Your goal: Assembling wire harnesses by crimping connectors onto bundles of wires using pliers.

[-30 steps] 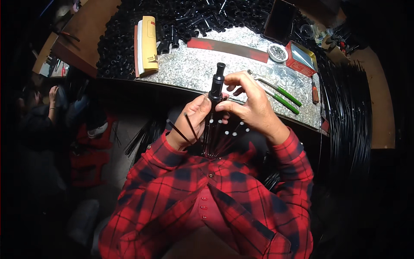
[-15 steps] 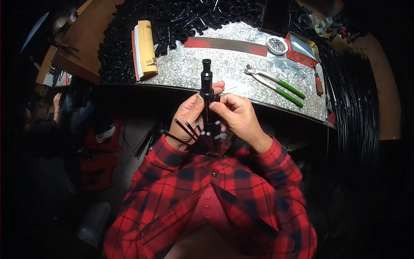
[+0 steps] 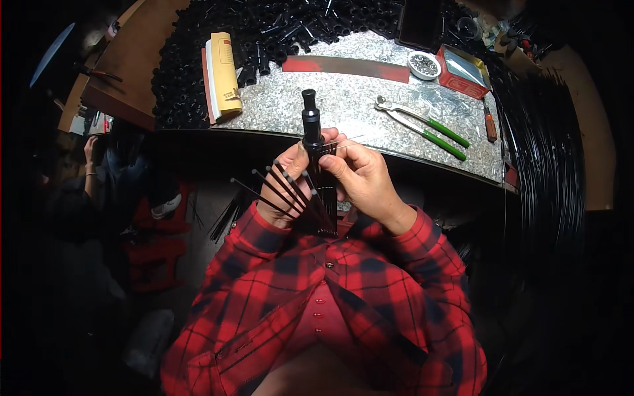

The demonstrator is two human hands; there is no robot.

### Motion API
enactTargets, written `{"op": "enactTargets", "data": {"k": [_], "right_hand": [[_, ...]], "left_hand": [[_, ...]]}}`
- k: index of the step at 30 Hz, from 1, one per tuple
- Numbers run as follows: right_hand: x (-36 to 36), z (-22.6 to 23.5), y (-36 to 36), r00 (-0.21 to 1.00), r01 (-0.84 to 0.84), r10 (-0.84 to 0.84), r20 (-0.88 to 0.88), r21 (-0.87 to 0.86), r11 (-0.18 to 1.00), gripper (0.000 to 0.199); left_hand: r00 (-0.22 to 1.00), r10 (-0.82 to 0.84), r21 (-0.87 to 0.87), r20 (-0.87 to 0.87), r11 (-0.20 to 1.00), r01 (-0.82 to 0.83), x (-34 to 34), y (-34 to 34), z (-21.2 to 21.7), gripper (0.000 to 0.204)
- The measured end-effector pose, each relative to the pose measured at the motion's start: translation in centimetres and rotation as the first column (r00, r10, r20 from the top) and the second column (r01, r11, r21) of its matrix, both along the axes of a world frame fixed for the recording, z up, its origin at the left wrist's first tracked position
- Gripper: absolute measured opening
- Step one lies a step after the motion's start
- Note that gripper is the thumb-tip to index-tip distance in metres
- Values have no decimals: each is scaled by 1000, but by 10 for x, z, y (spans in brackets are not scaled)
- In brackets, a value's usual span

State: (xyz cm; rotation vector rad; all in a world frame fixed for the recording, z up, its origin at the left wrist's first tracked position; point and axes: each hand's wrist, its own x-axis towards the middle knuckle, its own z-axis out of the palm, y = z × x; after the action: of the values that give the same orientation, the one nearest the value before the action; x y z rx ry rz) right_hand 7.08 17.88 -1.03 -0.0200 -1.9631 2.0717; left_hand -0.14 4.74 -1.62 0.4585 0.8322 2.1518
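Upright in front of my chest stands what looks like a black umbrella frame [image 3: 312,122], with a stepped tube at its top. My left hand [image 3: 290,162] is closed round the tube from the left. Several thin black ribs [image 3: 274,191] with pale round tips fan out below that hand. On the right side, my right hand [image 3: 362,171] pinches the frame just below its collar, thumb in front. A thin pale wire [image 3: 350,139] sticks out to the right above the right fingers. The frame's lower end is dark and hard to make out.
On the speckled table [image 3: 310,99] lie green-handled pincers [image 3: 426,129], a flat red-grey strip [image 3: 343,69], a yellow-covered booklet [image 3: 224,76] and a screwdriver [image 3: 489,122]. A white bowl [image 3: 424,66] of small metal bits stands by a red box [image 3: 462,76]. Black tubes [image 3: 191,72] heap behind; black rods [image 3: 545,145] hang right.
The frame and my left hand have shifted slightly left. The loose ribs have spread out and swung up to the left. My right hand keeps its pinch.
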Motion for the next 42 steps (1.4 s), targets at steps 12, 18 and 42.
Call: {"op": "enactTargets", "data": {"k": [12, 18, 42], "right_hand": [[1, 17, 16, 937, -278, 320, 141, -258, 925, 19], [-4, 5, 18, 936, -303, 334, 114, -225, 926, 20], [-9, 13, -1, 969, -224, 243, 49, -244, 944, 25]], "left_hand": [[962, -269, 30, 44, 963, 267, -13, -7, -5, 37], [969, -164, 66, 185, 986, 154, -4, 1, 6, 44], [998, -18, 94, 67, 995, 11, -9, 6, 15, 43]]}}
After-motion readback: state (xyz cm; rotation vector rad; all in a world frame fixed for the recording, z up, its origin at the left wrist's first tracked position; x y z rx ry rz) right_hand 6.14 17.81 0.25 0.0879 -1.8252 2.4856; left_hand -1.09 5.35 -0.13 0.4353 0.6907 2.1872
